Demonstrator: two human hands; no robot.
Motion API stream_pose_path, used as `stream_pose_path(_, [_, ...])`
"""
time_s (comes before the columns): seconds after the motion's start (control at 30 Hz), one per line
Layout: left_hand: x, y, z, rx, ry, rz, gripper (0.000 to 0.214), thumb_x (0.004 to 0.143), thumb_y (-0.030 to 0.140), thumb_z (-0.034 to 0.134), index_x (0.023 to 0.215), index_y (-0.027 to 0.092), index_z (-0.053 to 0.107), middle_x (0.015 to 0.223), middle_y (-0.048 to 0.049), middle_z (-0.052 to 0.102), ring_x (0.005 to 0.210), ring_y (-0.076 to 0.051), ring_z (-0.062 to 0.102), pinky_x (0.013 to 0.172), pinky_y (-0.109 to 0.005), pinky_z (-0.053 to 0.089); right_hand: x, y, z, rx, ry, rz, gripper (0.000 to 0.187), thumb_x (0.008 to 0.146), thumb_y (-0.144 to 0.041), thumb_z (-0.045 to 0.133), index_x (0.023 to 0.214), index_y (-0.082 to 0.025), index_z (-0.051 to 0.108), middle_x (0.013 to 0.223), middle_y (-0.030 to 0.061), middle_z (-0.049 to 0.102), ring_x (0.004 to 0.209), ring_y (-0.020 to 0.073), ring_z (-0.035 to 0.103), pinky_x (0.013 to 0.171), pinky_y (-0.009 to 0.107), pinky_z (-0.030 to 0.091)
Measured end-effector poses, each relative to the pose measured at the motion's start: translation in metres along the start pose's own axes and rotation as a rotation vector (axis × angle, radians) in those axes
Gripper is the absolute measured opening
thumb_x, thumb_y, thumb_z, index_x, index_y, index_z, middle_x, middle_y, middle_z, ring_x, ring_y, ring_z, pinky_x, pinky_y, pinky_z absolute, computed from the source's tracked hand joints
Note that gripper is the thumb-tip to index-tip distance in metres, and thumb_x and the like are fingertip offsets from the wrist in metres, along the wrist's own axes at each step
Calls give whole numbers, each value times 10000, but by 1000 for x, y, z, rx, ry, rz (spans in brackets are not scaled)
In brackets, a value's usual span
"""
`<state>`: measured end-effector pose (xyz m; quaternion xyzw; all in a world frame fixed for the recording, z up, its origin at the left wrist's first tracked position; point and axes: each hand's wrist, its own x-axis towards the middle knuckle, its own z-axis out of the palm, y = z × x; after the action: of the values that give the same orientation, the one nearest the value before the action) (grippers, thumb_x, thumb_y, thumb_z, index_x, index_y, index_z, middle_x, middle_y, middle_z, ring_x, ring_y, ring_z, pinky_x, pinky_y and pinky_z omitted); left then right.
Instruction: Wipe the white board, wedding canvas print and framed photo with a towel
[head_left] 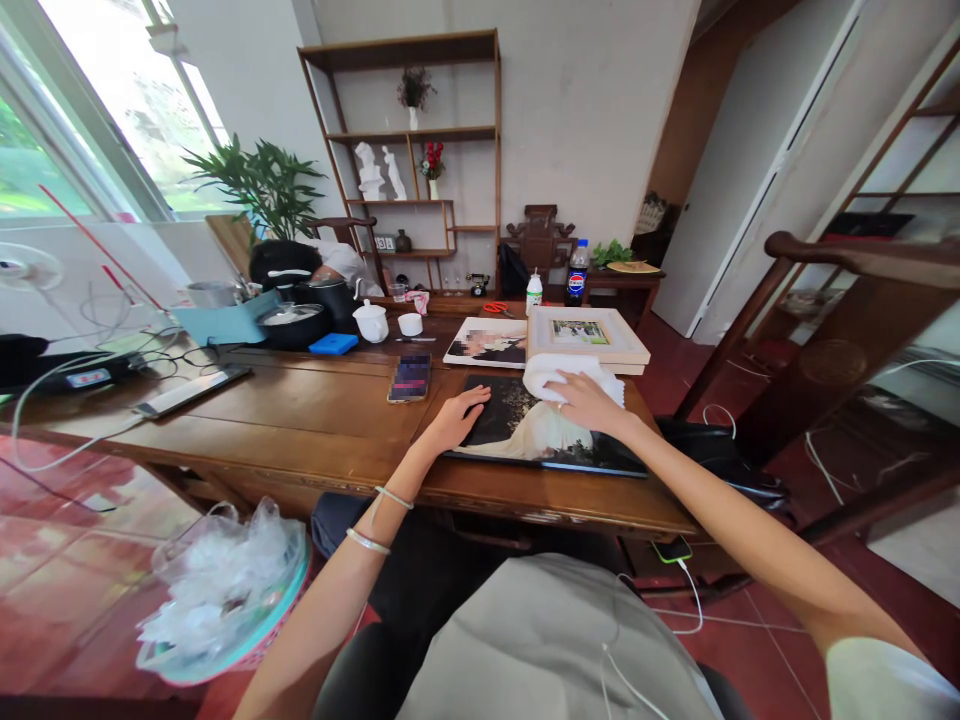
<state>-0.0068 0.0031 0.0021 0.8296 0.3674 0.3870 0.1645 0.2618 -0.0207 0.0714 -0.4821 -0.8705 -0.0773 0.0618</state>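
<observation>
A large dark photo print [525, 432] lies flat near the front edge of the wooden table [300, 420]. My left hand [455, 417] rests flat on the print's left edge, fingers spread. My right hand [586, 400] presses a folded white cloth [570, 375] onto the top of the print, fingers curled over the cloth. Just behind stands a white picture frame [585, 337], and another photo print [487, 342] lies to its left.
A phone [410, 378] lies left of the print. Farther back are a white teapot [371, 322], cup, blue box, pots, a Pepsi bottle [576, 272] and scissors. Cables and a power strip [187, 390] cover the left end. A lined bin [225, 590] stands on the floor at my left.
</observation>
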Motion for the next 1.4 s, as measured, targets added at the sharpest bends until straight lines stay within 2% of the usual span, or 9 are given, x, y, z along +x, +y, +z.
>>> stream_pose_path(0.2, [0,3,-1,5,-7,-19,344,866,262,420,1116,146,627,1253,-87,587,1235,-216,482,1077,-411,344,-51,-50,-11,123,-21,-206,424,746,-102,485,1142,-203,598,1363,133,458,1343,281,251,1032,529,220])
stream_pose_path(0.3, [1,4,-2,9,-12,-12,350,868,268,418,1119,137,624,1252,-93,587,1238,-217,479,1074,-409,348,-65,-57,-19,158,-37,-287,431,718,-73,472,1106,-205,606,1324,107,505,1342,256,257,1051,503,208])
stream_pose_path(0.5, [0,4,-3,-6,-9,-1,340,863,269,426,1108,150,630,1247,-86,592,1239,-216,479,1069,-426,348,-40,-10,-12,157,-1,-89,343,837,-167,401,1108,-177,611,1254,112,562,1145,277,490,980,442,318])
stream_pose_path(0.63, [0,7,-5,-4,-10,-11,342,863,266,423,1113,159,629,1250,-76,591,1245,-205,472,1075,-412,344,-26,22,3,140,5,60,419,864,-204,388,1256,-131,515,1272,131,550,1119,295,496,951,409,344])
stream_pose_path(0.77, [0,7,-5,-13,-12,-20,338,861,265,427,1113,174,633,1254,-64,589,1246,-205,470,1078,-414,340,-25,25,7,121,18,35,403,880,-218,381,1250,-139,519,1270,131,550,1140,285,484,954,400,341])
stream_pose_path(0.97, [1,4,-3,-21,-7,-9,341,859,269,429,1102,153,637,1249,-85,590,1237,-220,480,1072,-427,346,-41,-25,-4,67,7,1,392,817,-151,440,1184,-164,576,1318,189,488,1310,317,304,994,556,249])
stream_pose_path(1.17, [0,6,-3,-8,-7,-16,331,859,255,432,1108,174,635,1250,-67,591,1239,-214,479,1073,-426,345,-73,-83,-18,201,-30,-287,448,693,-98,516,1111,-228,613,1451,93,345,1356,293,205,1043,560,173])
stream_pose_path(1.27, [0,6,-4,-2,-14,-10,334,860,255,430,1112,175,634,1251,-66,590,1241,-213,476,1073,-425,347,-66,-74,-19,216,-22,-319,423,700,-90,510,1090,-208,620,1366,114,463,1337,269,261,1048,515,202])
stream_pose_path(1.4, [1,4,-4,13,-22,-9,341,864,259,424,1123,175,629,1254,-64,588,1244,-211,473,1072,-428,349,-32,-29,-11,148,3,-210,385,766,-95,461,1108,-184,613,1265,119,552,1258,271,387,998,450,296])
